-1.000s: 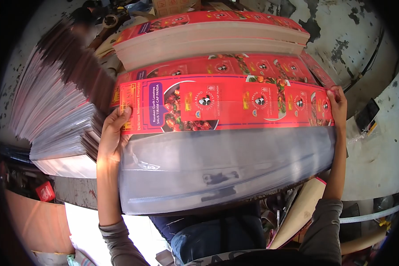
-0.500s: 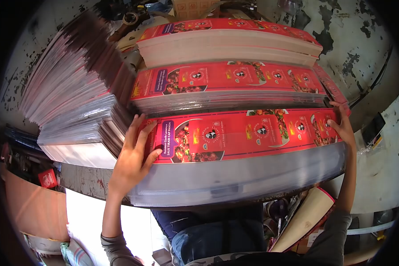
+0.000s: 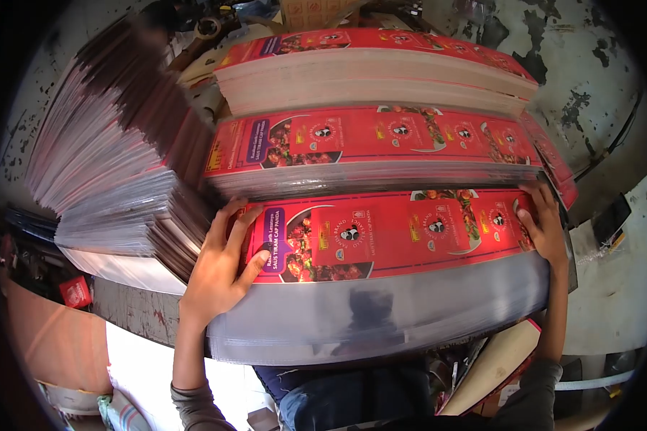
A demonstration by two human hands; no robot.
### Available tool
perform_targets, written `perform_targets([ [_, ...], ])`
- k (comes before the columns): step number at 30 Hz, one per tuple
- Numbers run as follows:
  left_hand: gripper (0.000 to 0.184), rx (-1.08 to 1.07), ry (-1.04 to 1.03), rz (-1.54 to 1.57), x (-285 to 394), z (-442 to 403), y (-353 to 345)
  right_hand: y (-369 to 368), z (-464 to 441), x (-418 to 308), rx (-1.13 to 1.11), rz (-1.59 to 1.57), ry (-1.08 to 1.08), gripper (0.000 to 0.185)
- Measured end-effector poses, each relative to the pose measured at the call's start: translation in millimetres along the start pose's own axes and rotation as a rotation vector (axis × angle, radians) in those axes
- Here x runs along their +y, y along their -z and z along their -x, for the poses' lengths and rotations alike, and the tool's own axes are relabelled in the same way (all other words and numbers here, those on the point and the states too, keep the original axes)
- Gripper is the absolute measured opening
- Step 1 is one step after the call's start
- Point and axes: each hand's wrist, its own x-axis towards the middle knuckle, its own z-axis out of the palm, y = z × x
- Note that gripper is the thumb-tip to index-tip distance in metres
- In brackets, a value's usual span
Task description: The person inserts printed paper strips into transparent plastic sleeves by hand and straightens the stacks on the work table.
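Observation:
A long red printed sheet (image 3: 395,233) lies on a stack of clear plastic sleeves (image 3: 381,316) in front of me. My left hand (image 3: 223,262) rests on its left end, fingers spread and thumb on the print. At the right end, my right hand (image 3: 545,226) lies over the edge with thumb and fingers apart. Just behind, a stack of red sheets in plastic (image 3: 381,136) runs parallel, and a taller stack of red printed sheets (image 3: 381,75) stands farther back.
A large leaning pile of sleeved sheets (image 3: 115,144) fills the left side. A dark phone-like object (image 3: 611,219) lies at the right on the worn table (image 3: 133,305). Tape and a cardboard box (image 3: 320,13) are at the back. Rolled material (image 3: 492,366) sits below right.
The red sheet has come down from my raised hands onto the clear sleeves. My left hand has opened from its pinch and lies flat; my right hand's fingers have spread on the sheet's end.

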Motion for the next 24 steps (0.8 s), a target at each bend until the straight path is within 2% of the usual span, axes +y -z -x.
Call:
perform_targets([
  [9, 0.049, 0.017, 0.0, 0.03, 1.0, -1.2, 0.2, -1.1, -1.7, -4.1, 0.022, -0.036, 0.022, 0.042],
  [19, 0.048, 0.079, 0.067, 0.012, 0.5, -1.8, -1.1, -1.8, -1.9, -3.0, 0.206, -0.012, 0.083, 0.034],
  [22, 0.044, 0.106, 0.02, -0.012, 0.9, -1.9, -1.2, -2.3, -0.6, -2.1, 0.227, 0.015, 0.078, 0.031],
  [24, 0.036, 0.137, 0.067, -0.019, 3.7, -1.9, -0.5, -2.1, -0.3, -2.9, 0.229, 0.014, 0.064, 0.03],
])
